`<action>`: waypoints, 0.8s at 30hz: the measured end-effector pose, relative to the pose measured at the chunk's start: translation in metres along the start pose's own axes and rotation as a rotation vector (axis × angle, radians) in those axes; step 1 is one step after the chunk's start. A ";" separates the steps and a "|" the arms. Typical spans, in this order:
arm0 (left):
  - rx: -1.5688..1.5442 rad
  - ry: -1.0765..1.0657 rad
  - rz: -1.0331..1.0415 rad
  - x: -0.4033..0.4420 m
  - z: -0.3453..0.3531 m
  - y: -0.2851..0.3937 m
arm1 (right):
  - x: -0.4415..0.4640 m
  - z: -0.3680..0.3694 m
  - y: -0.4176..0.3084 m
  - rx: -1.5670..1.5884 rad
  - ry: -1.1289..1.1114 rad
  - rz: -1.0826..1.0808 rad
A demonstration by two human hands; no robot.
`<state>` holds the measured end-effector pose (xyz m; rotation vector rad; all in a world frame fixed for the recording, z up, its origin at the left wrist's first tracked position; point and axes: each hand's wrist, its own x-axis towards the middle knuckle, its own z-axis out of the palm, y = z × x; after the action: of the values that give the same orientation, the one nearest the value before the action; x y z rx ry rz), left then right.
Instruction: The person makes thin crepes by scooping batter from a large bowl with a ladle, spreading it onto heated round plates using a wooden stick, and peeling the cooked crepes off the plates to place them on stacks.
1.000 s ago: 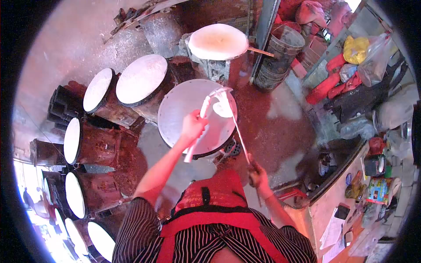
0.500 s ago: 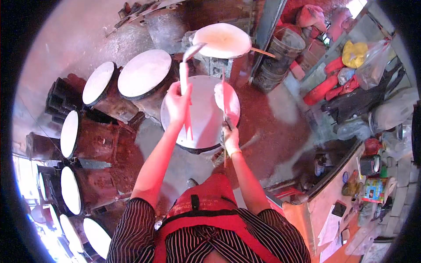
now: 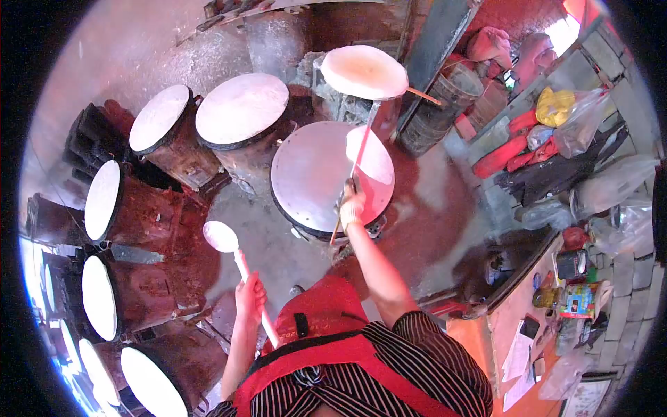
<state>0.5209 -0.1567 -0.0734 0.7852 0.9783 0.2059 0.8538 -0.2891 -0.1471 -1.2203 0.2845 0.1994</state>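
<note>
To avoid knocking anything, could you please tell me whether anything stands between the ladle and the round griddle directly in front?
Nothing visible does: only floor shows between the ladle in the left hand and the round griddle. The right hand, holding a long stick, is by the griddle's near side, to the right of that gap.

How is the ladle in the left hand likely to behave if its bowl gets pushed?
The ladle should stay stiff, since its long handle runs straight. The bowl sits at the far end, beyond the left hand, so a push there would probably swing it in the grip. It may feel bowl-heavy, though glare hides whether the bowl holds anything.
</note>
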 end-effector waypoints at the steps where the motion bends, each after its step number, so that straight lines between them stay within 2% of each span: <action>1: -0.034 -0.009 -0.010 0.000 -0.016 -0.003 | 0.008 0.004 -0.003 -0.034 -0.032 0.026; 3: -0.073 -0.018 -0.024 -0.003 -0.043 -0.006 | 0.001 -0.004 -0.033 -0.174 -0.198 0.205; 4: -0.063 0.026 -0.068 -0.005 -0.053 -0.006 | 0.000 -0.013 -0.037 -0.314 -0.186 0.236; 5: -0.055 0.067 -0.112 -0.006 -0.062 -0.007 | -0.038 -0.016 -0.070 -0.279 -0.159 0.210; 7: -0.131 0.028 -0.141 0.005 -0.095 -0.022 | -0.046 -0.060 -0.045 -0.100 -0.136 0.106; 10: -0.193 0.033 -0.121 0.005 -0.112 -0.027 | -0.075 -0.079 -0.029 -0.154 0.047 0.024; 11: -0.170 0.031 -0.122 0.007 -0.116 -0.027 | -0.051 -0.094 0.004 -0.176 -0.038 -0.082; 14: -0.114 0.099 -0.092 -0.002 -0.102 -0.022 | -0.049 -0.052 -0.013 -0.182 -0.113 0.026; 15: -0.113 0.077 -0.071 -0.005 -0.095 -0.020 | -0.066 -0.027 -0.044 -0.254 -0.108 0.093; 17: -0.119 0.061 -0.042 -0.005 -0.086 -0.023 | -0.040 -0.014 -0.039 -0.305 -0.177 0.160; 18: -0.116 0.059 -0.034 -0.003 -0.082 -0.029 | -0.029 -0.015 -0.032 -0.338 -0.278 0.065; 19: -0.113 0.058 -0.026 -0.001 -0.078 -0.035 | -0.026 -0.018 -0.036 -0.342 -0.289 0.068; 21: -0.134 0.081 -0.022 -0.001 -0.066 -0.047 | -0.022 -0.032 -0.047 -0.534 -0.477 0.173; 22: -0.145 0.096 -0.022 -0.002 -0.059 -0.053 | -0.034 -0.043 -0.072 -0.452 -0.537 0.260; 23: -0.153 0.108 -0.018 -0.006 -0.049 -0.057 | -0.037 -0.058 -0.090 -0.446 -0.535 0.344; 24: -0.137 0.150 0.007 -0.011 -0.037 -0.060 | -0.033 -0.079 -0.096 -0.435 -0.482 0.331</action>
<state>0.4741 -0.1868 -0.1184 0.6541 1.0913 0.3383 0.8435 -0.3951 -0.0756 -1.5021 0.0153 0.8649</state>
